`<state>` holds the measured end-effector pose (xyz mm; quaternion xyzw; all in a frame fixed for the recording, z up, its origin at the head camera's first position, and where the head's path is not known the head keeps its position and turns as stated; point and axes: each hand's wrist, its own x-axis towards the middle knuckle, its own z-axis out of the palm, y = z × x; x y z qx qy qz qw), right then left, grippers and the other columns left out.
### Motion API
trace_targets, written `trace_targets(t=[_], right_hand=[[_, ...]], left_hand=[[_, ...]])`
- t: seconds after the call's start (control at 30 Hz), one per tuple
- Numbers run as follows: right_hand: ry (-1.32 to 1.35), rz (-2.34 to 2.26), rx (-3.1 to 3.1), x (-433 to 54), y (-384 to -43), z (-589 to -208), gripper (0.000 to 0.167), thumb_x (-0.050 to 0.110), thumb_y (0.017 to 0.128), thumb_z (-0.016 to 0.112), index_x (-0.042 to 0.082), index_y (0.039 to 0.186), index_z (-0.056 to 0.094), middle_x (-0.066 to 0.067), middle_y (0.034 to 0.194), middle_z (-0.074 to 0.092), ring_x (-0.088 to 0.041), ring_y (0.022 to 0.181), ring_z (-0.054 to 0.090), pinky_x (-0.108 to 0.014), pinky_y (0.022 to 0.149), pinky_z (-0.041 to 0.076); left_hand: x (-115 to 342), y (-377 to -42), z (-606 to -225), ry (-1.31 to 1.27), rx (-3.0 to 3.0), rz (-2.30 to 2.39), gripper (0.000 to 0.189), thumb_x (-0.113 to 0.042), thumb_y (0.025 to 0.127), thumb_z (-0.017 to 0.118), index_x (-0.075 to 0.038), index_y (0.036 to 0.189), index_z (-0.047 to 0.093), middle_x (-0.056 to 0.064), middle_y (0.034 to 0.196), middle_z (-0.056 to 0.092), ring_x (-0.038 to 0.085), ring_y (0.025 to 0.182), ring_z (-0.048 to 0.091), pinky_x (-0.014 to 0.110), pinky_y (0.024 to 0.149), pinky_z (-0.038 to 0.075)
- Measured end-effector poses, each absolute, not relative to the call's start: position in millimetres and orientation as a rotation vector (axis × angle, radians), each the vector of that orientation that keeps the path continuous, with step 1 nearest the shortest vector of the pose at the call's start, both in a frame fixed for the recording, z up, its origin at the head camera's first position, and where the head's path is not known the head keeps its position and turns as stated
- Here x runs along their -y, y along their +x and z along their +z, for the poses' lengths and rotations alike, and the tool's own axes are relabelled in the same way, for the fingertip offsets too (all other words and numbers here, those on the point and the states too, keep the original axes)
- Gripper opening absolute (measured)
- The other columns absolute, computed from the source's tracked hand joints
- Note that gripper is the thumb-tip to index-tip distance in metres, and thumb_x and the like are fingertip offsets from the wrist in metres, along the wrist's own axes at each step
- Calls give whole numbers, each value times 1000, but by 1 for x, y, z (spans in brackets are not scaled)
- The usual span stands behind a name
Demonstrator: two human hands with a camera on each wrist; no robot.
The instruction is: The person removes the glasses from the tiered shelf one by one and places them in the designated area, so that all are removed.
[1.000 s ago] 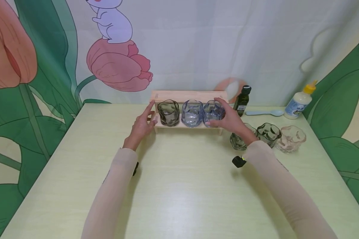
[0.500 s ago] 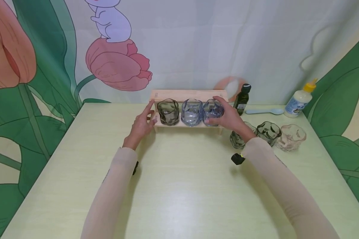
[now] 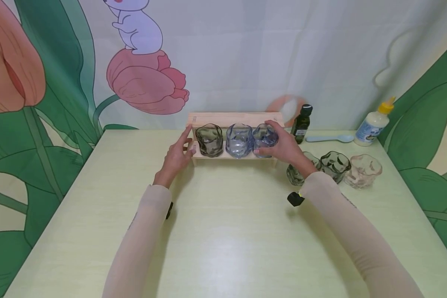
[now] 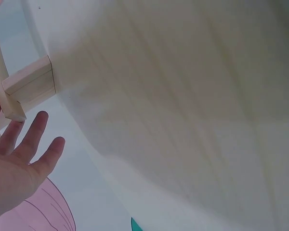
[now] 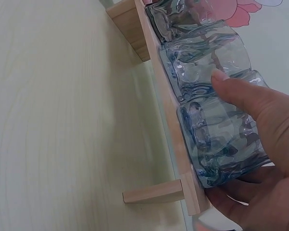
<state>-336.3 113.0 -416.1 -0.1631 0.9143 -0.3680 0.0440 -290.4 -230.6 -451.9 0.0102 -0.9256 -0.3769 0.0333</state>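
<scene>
Currently masked along its right side by the right hand (image 3: 288,147) in the head view: end blue glass (image 3: 263,138), set at the right end of the lower shelf of a wooden rack (image 3: 234,120). Overlapped by the right wrist: green-grey glass (image 3: 293,176), with only the lower left part and some upper rim exposed. Cut off by the left edge of the left wrist view: most of the wooden rack. Cut off by the top edge of the right wrist view: smoky glass (image 3: 209,140), at the left end of the shelf row. Hard to separate through overlapping clear walls: end blue glass and middle blue glass (image 3: 239,140), apparently touching.

Right grip: narrowed to the width of one glass, holding end blue glass between thumb across the front and fingers round the far side. Left grip, by the left hand (image 3: 175,159): spread fairly wide, fingers mostly extended, touching the left end of the wooden rack, with index finger up at the upper plank and thumb near the lower shelf. Exact contact of thumb: not clear.

Placed on the table (image 3: 223,231), right of the green-grey glass: dark glass (image 3: 335,165), then pale pink glass (image 3: 364,171). Standing near the rack's right end: dark bottle (image 3: 301,127). Farther right: blue spoon (image 3: 329,139), then white bottle (image 3: 370,127) with yellow cap.
</scene>
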Motion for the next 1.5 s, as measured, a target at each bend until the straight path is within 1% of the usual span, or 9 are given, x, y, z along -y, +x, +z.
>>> trace_targets(t=[0.27, 0.47, 0.7, 0.97, 1.1, 1.37, 1.5], right_hand=[[-493, -1107, -2830, -112, -336, -415, 98, 40, 76, 87, 26, 156, 31, -20, 158, 39, -47, 142, 38, -66, 106, 38], [-483, -1104, -2837, -113, -335, -413, 95, 40, 75, 87, 26, 154, 35, -19, 155, 42, -45, 138, 43, -64, 105, 40], [-482, -1108, -2833, -114, -335, -411, 96, 39, 75, 88, 26, 154, 35, -23, 152, 46, -46, 135, 46, -64, 100, 43], [-442, -1120, -2814, -117, -334, -409, 96, 39, 76, 87, 27, 155, 33, -21, 157, 39, -45, 143, 37, -66, 105, 39], [-431, -1129, -2809, -120, -333, -406, 95, 37, 77, 86, 27, 155, 33, -23, 156, 39, -46, 143, 36, -66, 105, 38], [-447, -1197, -2808, -127, -324, -394, 92, 36, 77, 87, 28, 153, 36, -25, 154, 40, -46, 136, 44, -63, 97, 45], [-476, -1216, -2792, -131, -316, -387, 90, 35, 77, 87, 28, 151, 37, -24, 150, 44, -44, 131, 49, -62, 97, 46]], left_hand=[[231, -291, -452, 18, 2832, -1167, 85, -12, 100, 59, -46, 159, 9, 11, 151, 50, 39, 131, 56, 58, 102, 47], [232, -290, -452, 5, 2833, -1164, 84, -11, 100, 59, -45, 159, 10, 12, 151, 51, 40, 129, 57, 58, 101, 47], [232, -290, -452, 1, 2828, -1154, 83, -11, 100, 58, -44, 159, 10, 12, 151, 51, 40, 128, 58, 57, 100, 48], [232, -290, -452, 1, 2830, -1165, 84, -11, 100, 59, -45, 159, 10, 12, 151, 51, 40, 129, 58, 57, 99, 49], [231, -290, -452, 24, 2841, -1163, 85, -11, 100, 59, -46, 159, 9, 12, 152, 50, 39, 130, 57, 57, 101, 48], [231, -290, -452, 21, 2836, -1162, 85, -10, 100, 59, -46, 159, 10, 12, 152, 50, 39, 130, 57, 57, 100, 49], [229, -291, -452, 31, 2838, -1164, 85, -10, 100, 59, -46, 159, 9, 12, 152, 50, 39, 130, 57, 57, 100, 49]])
